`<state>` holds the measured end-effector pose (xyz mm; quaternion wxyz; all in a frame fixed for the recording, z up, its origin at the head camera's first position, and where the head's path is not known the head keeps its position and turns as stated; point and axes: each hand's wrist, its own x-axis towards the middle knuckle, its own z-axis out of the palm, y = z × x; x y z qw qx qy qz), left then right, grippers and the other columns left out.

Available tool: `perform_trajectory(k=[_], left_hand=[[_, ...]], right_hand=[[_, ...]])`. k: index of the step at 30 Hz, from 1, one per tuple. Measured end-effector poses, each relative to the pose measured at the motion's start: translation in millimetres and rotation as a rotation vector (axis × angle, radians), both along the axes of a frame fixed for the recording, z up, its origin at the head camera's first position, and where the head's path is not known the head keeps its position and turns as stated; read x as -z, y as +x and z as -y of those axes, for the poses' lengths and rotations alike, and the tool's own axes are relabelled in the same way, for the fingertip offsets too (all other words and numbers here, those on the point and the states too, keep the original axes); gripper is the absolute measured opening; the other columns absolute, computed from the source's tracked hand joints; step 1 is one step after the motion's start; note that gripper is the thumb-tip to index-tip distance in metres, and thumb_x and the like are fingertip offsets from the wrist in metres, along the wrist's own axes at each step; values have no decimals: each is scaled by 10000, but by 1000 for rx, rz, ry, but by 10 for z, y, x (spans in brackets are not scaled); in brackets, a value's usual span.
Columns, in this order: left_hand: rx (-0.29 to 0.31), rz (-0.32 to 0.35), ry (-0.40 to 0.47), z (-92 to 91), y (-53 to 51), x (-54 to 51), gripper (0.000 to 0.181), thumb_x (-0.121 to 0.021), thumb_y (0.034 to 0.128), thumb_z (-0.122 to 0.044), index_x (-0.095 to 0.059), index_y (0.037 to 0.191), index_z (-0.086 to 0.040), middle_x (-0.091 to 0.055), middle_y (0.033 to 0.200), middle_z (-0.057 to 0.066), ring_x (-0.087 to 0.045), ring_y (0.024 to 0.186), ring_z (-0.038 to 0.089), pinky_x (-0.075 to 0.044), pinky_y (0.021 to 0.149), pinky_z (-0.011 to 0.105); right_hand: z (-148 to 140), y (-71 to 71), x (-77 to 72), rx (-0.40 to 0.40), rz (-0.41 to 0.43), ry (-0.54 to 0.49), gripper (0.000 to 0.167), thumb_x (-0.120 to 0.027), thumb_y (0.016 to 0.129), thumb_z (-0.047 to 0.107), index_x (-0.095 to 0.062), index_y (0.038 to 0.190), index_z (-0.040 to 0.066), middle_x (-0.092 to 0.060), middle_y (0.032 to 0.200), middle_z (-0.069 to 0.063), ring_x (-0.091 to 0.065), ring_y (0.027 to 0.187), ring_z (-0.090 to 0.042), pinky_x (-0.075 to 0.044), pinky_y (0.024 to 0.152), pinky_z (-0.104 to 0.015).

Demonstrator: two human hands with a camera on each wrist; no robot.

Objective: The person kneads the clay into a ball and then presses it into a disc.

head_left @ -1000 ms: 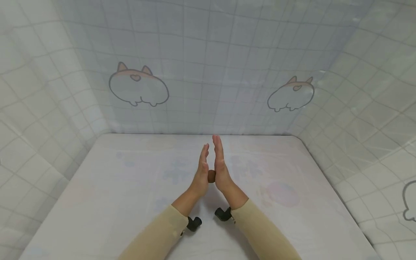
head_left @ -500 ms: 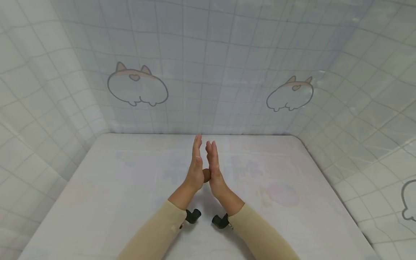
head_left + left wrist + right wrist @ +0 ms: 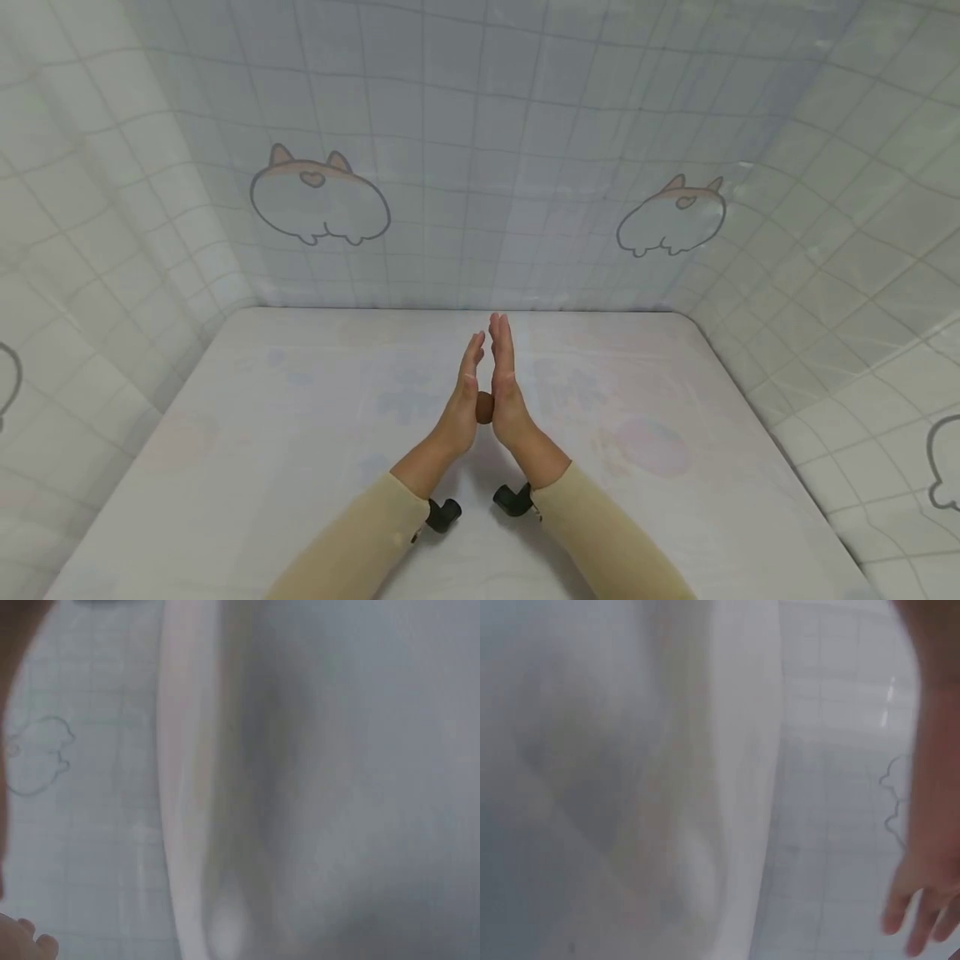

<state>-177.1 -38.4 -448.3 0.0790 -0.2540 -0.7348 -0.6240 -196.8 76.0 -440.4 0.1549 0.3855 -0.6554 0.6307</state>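
Observation:
In the head view a small brown ball sits between the palms, near the heels of both hands. My left hand presses it from the left, its fingers straight and pointing away from me. From the right side my right hand presses against it, fingers also straight and reaching slightly farther forward than the left ones. A narrow gap shows between the two sets of fingers. The wrist views catch only parts of the hands, such as fingertips at the lower left of the left wrist view; neither shows the ball.
A white table with faint pastel prints lies beneath the hands. Behind it hangs a gridded sheet with animal drawings, and similar sheets stand at both sides. Black wrist cameras stick out from the cream sleeves.
Half a second ago the left hand was farther forward; now it has slid back while the right hand moved forward. The ball shifted slightly right with them, still between the palms.

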Motion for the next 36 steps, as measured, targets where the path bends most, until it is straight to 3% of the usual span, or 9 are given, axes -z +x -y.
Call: perform_trajectory(k=[4, 9, 15, 21, 26, 30, 36], left_hand=[[24, 32, 70, -19, 68, -57, 833, -31, 961, -740, -1, 1623, -234, 3, 1676, -14, -79, 1528, 269, -76, 1121, 707], [12, 18, 158, -12, 72, -187, 943, -70, 893, -836, 19, 1620, -241, -32, 1670, 53, -41, 1528, 265, -22, 1114, 711], [-51, -30, 167, 47, -52, -306, 967, -81, 886, -849, 17, 1619, -227, -71, 1664, 48, -66, 1527, 250, -32, 1121, 701], [-65, 9, 113, 66, -149, -235, 951, -120, 910, -826, 17, 1618, -205, -20, 1671, 24, -66, 1524, 295, -103, 1136, 681], [-59, 22, -3, 22, -130, -107, 906, -71, 941, -778, 36, 1612, -179, 11, 1672, 27, -72, 1516, 340, -156, 1124, 687], [-48, -11, -5, -17, -73, -61, 869, -60, 957, -753, 28, 1614, -192, 14, 1673, 5, -87, 1516, 304, -138, 1124, 694], [-20, -88, 22, -45, 11, -89, 894, -53, 950, -757, 34, 1615, -165, 54, 1674, 18, -76, 1524, 279, -83, 1126, 697]], right_hand=[[-33, -48, 12, 24, 61, 39, 890, -86, 965, 760, 118, 1605, 176, 71, 1676, -76, 7, 1532, -293, -19, 1160, -639], [-10, -86, 87, -21, 125, 24, 914, -129, 946, 792, 115, 1607, 211, 87, 1676, -32, 36, 1525, -319, 1, 1134, -684], [70, -30, 95, -92, 23, 12, 884, -72, 986, 724, 141, 1593, 117, 86, 1664, -164, 36, 1529, -331, -5, 1183, -591], [81, 17, -81, -97, -66, -26, 881, -41, 997, 698, 164, 1576, 66, 54, 1646, -242, 31, 1526, -352, -14, 1207, -504], [35, -16, -178, -40, -64, -77, 880, -52, 999, 699, 139, 1584, 71, 26, 1664, -175, 9, 1527, -343, -27, 1202, -524], [7, -82, -153, -12, -43, -65, 884, -68, 999, 704, 130, 1586, 73, 29, 1672, -125, 6, 1529, -330, -21, 1199, -540], [-24, -162, -18, -22, 13, -25, 910, -77, 971, 748, 107, 1601, 117, 54, 1676, -87, 18, 1535, -269, -20, 1203, -514]])
